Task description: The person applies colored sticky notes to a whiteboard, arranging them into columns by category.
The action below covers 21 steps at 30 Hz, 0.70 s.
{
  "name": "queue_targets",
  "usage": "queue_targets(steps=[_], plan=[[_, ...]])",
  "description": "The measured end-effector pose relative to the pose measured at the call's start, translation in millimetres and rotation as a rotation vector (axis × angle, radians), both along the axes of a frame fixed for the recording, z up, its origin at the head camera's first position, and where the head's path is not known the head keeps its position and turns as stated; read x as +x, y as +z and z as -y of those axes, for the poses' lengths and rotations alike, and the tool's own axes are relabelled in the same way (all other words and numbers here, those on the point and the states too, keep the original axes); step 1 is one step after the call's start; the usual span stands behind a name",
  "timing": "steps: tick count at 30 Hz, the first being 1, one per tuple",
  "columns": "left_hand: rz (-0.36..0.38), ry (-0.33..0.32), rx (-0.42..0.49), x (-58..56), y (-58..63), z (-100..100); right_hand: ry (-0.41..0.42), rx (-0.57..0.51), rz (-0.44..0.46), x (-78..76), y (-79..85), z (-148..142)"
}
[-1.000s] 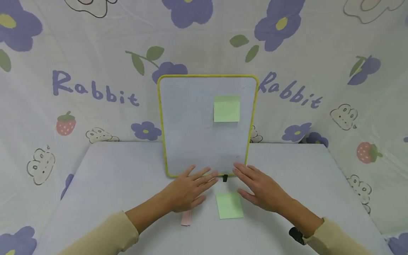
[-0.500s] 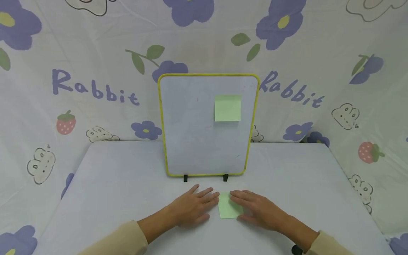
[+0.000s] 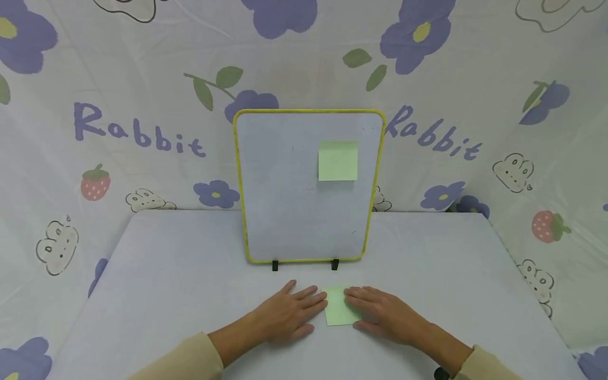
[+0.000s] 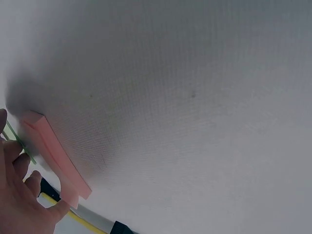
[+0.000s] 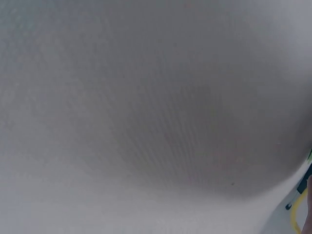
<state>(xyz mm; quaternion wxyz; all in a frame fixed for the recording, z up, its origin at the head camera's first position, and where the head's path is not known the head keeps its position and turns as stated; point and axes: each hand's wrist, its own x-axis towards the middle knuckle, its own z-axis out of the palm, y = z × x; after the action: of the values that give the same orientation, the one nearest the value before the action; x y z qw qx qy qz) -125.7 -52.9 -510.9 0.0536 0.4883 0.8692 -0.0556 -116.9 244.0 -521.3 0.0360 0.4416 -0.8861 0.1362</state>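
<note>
On the table lies a pale green sticky note pad (image 3: 340, 310), between my two hands in the head view. My left hand (image 3: 290, 315) is palm down with fingers spread, its fingertips at the pad's left edge. A pink sticky note pad (image 4: 56, 153) shows beside the left hand in the left wrist view, its top sheet curling up at one end; the hand hides it in the head view. My right hand (image 3: 387, 315) lies with extended fingers over the green pad's right side. In the right wrist view only a sliver of that hand (image 5: 308, 214) shows.
Behind the hands stands a whiteboard (image 3: 294, 221) with a yellow frame, on two black feet (image 3: 275, 266). One green sticky note (image 3: 338, 161) is stuck on its upper right. A cloth (image 3: 285, 68) printed with flowers and rabbits hangs behind the white table (image 3: 166, 274).
Both hands have come down and back from the board's lower edge to either side of the green pad. The pink pad's end, visible earlier in the head view, is now covered by the left hand.
</note>
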Motion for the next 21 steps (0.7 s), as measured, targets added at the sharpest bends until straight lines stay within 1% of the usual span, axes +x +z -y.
queue_targets(steps=[5, 8, 15, 21], plan=[[-0.015, 0.002, -0.002, 0.6, -2.0, 0.4, -0.017, 0.025, 0.026, 2.4, -2.9, -0.5], [-0.018, 0.003, -0.005, 0.9, -2.9, 0.7, -0.01, 0.006, 0.005, 3.7, -5.4, -1.0], [-0.025, 0.008, -0.013, 0.6, -1.0, 1.7, -0.013, 0.009, -0.023, 4.8, -7.3, -1.0], [-0.025, 0.007, -0.002, 0.8, -3.5, 4.3, -0.006, 0.001, -0.055, 5.7, -8.4, -0.1]])
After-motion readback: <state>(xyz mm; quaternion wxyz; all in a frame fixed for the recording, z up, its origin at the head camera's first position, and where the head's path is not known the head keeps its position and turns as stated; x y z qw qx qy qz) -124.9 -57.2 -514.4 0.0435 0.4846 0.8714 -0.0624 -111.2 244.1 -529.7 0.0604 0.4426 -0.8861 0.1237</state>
